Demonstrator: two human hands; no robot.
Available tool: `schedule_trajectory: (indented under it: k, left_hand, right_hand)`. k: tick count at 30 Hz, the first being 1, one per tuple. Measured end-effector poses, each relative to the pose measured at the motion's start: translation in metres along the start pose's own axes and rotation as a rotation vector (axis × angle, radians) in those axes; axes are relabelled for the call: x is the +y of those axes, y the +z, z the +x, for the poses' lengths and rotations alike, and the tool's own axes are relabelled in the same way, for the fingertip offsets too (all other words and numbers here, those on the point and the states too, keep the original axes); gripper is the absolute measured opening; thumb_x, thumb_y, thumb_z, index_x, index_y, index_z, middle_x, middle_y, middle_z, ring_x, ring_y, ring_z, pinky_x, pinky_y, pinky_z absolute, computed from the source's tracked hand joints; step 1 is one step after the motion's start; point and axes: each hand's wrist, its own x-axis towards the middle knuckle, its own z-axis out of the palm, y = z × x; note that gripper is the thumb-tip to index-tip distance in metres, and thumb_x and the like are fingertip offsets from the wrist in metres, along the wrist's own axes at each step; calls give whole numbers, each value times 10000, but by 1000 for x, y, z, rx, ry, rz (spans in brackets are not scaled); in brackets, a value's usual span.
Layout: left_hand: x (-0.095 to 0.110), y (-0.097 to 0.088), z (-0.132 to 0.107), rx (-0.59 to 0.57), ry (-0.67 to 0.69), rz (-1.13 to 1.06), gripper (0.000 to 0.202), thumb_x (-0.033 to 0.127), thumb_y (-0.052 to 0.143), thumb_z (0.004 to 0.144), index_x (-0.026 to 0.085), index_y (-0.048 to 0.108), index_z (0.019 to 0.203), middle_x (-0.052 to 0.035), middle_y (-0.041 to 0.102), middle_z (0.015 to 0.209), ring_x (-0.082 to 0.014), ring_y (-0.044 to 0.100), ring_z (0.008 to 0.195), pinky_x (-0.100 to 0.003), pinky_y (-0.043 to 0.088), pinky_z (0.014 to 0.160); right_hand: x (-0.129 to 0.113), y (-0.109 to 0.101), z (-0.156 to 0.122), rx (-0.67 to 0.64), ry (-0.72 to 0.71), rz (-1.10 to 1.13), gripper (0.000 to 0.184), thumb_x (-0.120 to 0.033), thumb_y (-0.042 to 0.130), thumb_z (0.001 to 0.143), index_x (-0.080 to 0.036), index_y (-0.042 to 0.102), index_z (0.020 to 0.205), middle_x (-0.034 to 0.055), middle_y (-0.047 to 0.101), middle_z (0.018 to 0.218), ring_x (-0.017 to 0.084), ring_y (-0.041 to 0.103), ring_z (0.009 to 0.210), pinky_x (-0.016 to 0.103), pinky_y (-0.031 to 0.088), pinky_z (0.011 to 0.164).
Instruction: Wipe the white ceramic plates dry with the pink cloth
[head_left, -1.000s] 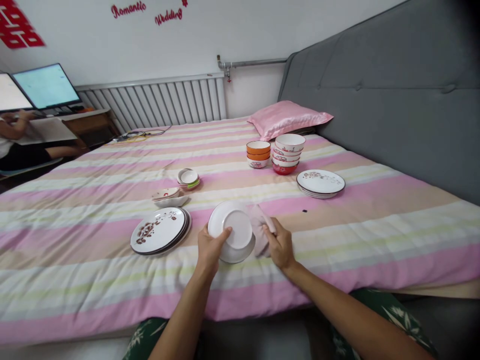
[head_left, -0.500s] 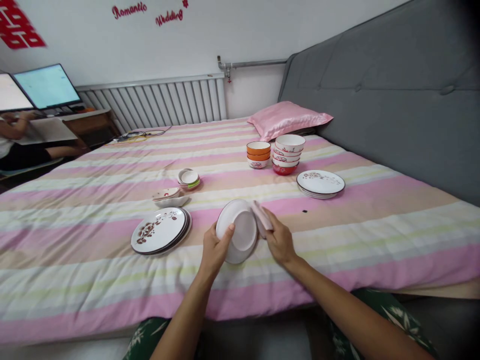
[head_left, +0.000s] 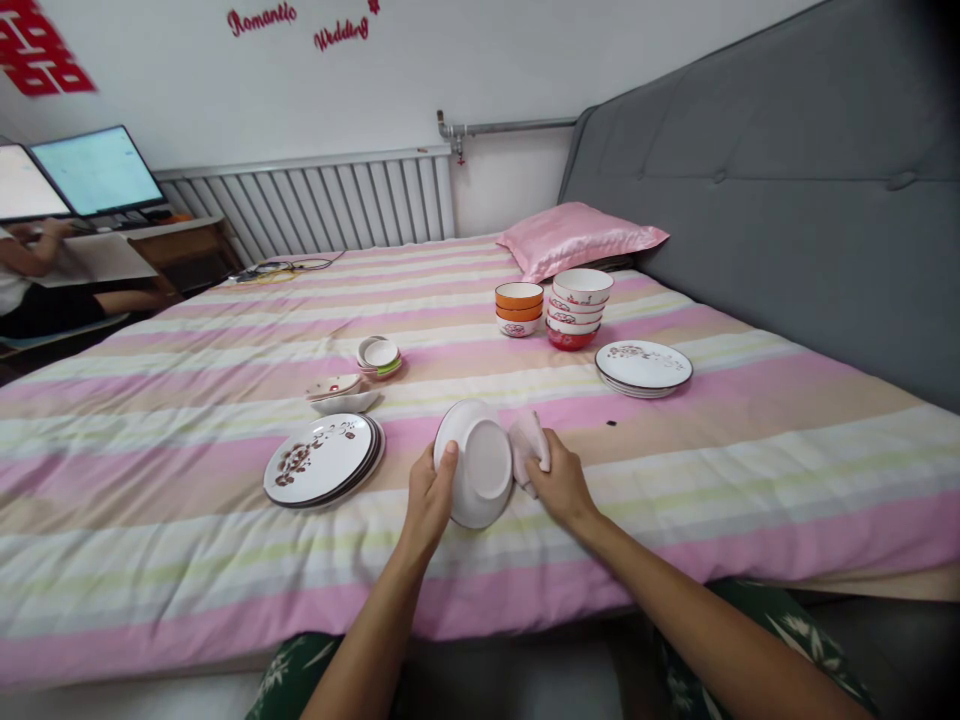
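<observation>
My left hand [head_left: 433, 492] grips the left rim of a white plate [head_left: 486, 460], its thumb on the underside. The plate is tilted up on edge, with its round foot ring facing me. My right hand [head_left: 561, 482] is closed on a pale pink cloth [head_left: 528, 448] at the plate's right edge. Left of the plate lies a stack of oval plates [head_left: 319, 462] with brown flowers. Another stack of flowered plates [head_left: 643, 366] rests to the right, beyond my right hand.
Behind stand a stack of orange and white bowls [head_left: 519, 310] and a taller stack of bowls [head_left: 579, 310]. Small dishes [head_left: 379, 357] sit left, near a pink pillow [head_left: 577, 240] and grey headboard [head_left: 780, 190]. A person [head_left: 45, 260] sits at monitors, far left.
The cloth has spread open a little and turned at the plate's right edge, with my right hand's fingers shifted on it. The plate has tilted slightly in my left hand.
</observation>
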Motion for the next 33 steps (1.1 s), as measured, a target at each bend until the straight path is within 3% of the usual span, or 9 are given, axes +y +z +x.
schedule_trajectory:
  k: [5, 13, 23, 33]
  left_hand:
    - [1, 0, 0, 6, 15, 14, 432, 458, 410, 866, 114, 584, 1061, -84, 656, 954, -208, 593, 859, -264, 444, 705]
    - [-2, 0, 1, 15, 8, -10, 431, 455, 406, 870, 129, 573, 1097, -84, 648, 992, -209, 589, 888, -268, 448, 725]
    - [-5, 1, 2, 10, -9, -41, 456, 476, 397, 864, 121, 568, 1092, -95, 649, 974, -225, 595, 867, -290, 465, 705]
    - [-1, 2, 0, 22, 19, -14, 432, 462, 388, 871, 121, 583, 1051, -84, 650, 938, -206, 588, 837, -267, 458, 674]
  right_hand:
    - [-2, -3, -2, 6, 16, 23, 211, -238, 461, 673, -202, 553, 860, -2, 580, 618, 160, 538, 567, 234, 393, 553]
    - [-3, -4, -3, -45, 31, 115, 197, -226, 479, 638, -188, 610, 780, 10, 643, 669, 153, 567, 605, 229, 415, 591]
    - [-5, -4, -10, -166, 64, 180, 153, -223, 491, 615, -169, 599, 710, 13, 618, 652, 155, 545, 614, 224, 399, 566]
    - [-20, 3, -32, -344, 79, 558, 79, -163, 478, 630, -159, 541, 677, -21, 536, 611, 106, 471, 556, 191, 382, 495]
